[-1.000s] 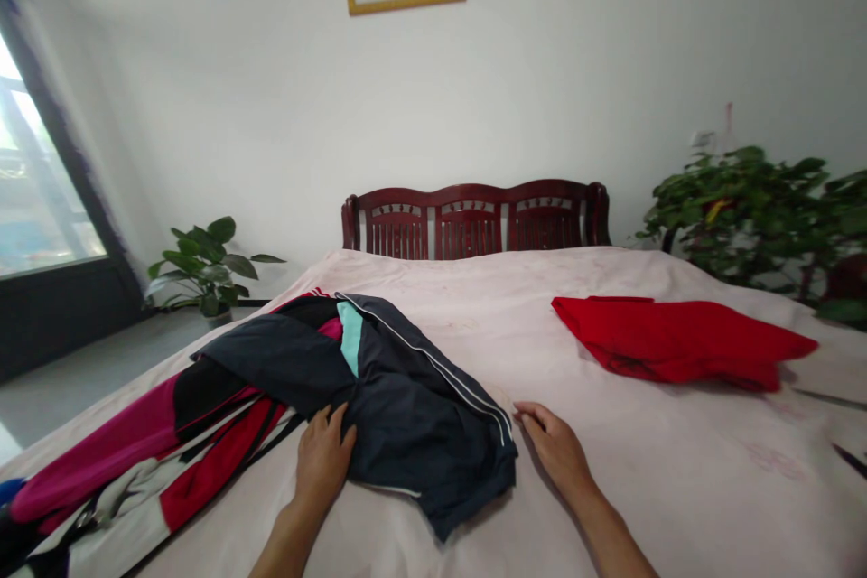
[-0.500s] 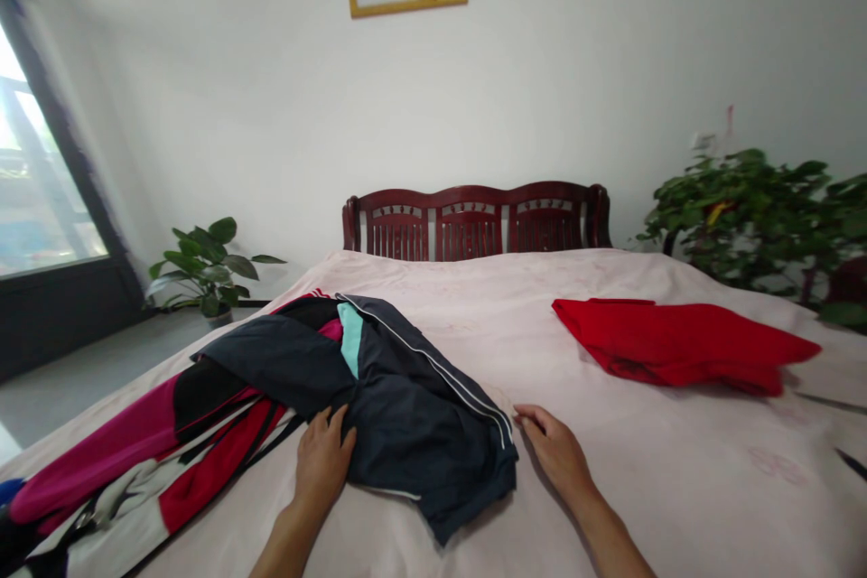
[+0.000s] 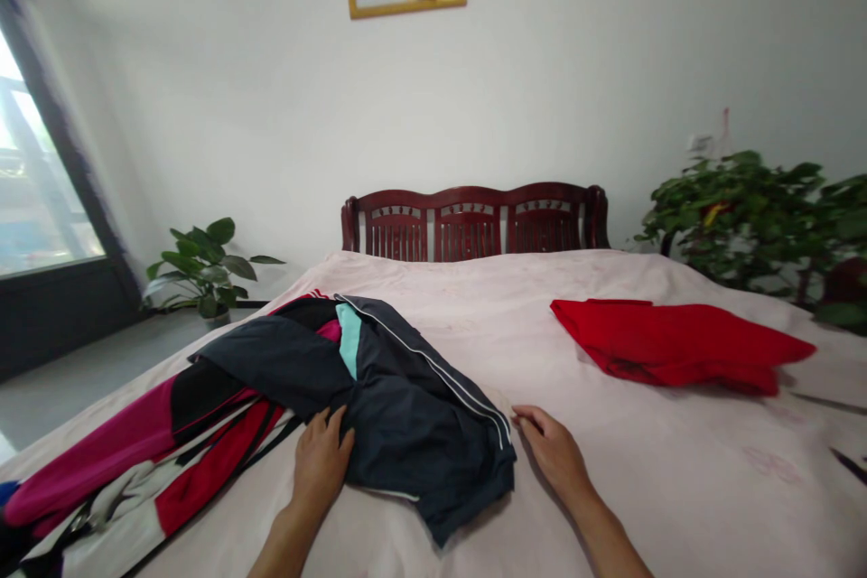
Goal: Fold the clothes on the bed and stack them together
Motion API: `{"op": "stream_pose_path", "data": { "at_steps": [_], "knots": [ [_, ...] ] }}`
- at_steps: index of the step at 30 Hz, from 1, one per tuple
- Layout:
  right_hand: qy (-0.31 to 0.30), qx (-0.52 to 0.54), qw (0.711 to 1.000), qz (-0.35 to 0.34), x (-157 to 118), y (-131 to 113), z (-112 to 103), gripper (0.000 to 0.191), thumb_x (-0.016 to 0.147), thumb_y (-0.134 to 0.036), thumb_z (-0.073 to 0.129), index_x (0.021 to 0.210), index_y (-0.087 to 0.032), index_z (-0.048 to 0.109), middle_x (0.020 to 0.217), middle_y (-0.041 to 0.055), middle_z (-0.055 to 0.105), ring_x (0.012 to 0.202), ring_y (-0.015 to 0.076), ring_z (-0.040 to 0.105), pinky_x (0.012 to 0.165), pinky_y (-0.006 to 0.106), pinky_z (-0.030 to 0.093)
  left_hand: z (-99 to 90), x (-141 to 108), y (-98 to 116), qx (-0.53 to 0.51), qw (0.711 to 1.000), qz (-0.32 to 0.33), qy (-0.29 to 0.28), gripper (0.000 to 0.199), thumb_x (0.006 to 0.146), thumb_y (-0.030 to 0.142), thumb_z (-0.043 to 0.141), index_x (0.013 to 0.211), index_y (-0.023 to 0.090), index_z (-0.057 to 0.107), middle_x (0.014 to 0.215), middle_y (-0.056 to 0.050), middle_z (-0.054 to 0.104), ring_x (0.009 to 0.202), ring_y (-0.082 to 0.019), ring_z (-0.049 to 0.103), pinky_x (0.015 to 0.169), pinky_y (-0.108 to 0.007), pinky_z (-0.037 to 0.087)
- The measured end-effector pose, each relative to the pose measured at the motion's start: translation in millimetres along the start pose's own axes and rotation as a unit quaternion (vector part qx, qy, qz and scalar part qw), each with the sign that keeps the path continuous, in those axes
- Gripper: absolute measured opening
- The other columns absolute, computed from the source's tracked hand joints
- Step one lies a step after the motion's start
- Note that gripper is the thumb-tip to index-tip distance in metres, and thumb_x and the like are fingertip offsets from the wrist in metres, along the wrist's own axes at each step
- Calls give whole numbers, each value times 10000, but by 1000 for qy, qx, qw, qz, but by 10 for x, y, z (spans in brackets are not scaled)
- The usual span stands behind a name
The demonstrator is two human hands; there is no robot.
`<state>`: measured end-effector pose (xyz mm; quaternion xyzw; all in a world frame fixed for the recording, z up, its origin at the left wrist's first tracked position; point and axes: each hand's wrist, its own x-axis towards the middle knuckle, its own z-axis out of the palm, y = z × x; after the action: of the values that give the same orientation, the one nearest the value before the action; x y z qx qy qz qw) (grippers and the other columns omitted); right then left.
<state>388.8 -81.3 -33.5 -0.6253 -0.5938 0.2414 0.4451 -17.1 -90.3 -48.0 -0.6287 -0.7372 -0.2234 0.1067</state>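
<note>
L hand [image 3: 321, 459] open on navy garment [image 3: 430, 438]; R hand [image 3: 554, 450] by its R edge, can't tell grip.

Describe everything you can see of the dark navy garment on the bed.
The dark navy garment lies rumpled and unfolded on the pale pink bedcover, partly over the other clothes. It looks like thin, smooth fabric, with white piping along its right side and a turquoise patch near the top. One part spreads left; another points toward the camera. The left hand rests at its left edge; the right hand is beside its right edge, contact unclear.
</note>
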Motion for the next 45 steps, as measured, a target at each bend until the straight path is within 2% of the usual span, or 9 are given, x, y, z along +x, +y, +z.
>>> {"op": "stream_pose_path", "data": {
  "at_steps": [26, 45],
  "knots": [
    [2, -8, 1000, -10, -5, 14, 6, 384, 831, -488, 485, 1031, -285, 742, 1097, 19, 761, 1081, 258, 673, 965, 379, 487, 2, -4, 12, 12, 1000, -3, -6, 429, 956, 283, 472, 1345, 158, 603, 1346, -164, 593, 1282, -279, 542, 1081, -416, 422],
    [-29, -9, 999, -9, -34, -2, -19, 443, 882, -559, 449, 1073, -270, 725, 1122, 38, 753, 1101, 268, 660, 954, 373, 480, -31, -3, 41, 10, 1000, -8, -12, 425, 957, 266, 490, 1349, 151, 609, 1347, -175, 596, 1273, -293, 550, 1067, -422, 432]
  ]
}}
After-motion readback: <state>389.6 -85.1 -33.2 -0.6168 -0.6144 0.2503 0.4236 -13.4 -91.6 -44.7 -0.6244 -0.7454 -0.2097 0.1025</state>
